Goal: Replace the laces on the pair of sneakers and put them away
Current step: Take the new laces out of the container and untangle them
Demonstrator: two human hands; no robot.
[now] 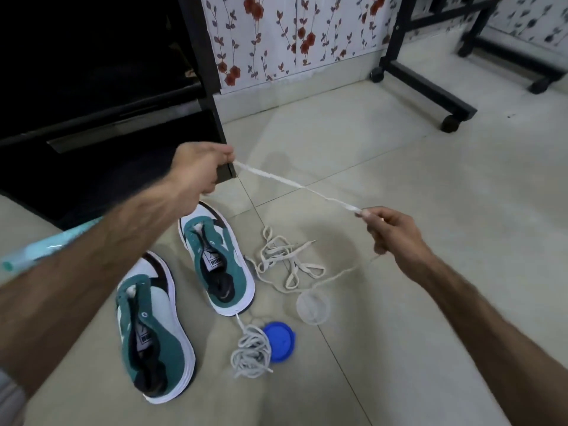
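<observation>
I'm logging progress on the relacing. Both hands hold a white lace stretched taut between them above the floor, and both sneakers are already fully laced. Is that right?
Not quite. The head view shows the left hand and right hand stretching the lace, but both sneakers have no laces.

I see a blue lid [280, 342] lying on the pale tiled floor [430, 210], with a clear round cup [313, 307] near it. A dark cabinet [101, 96] stands at upper left, beside floral wallpaper [292, 38] and a black wheeled stand [427, 84].
</observation>
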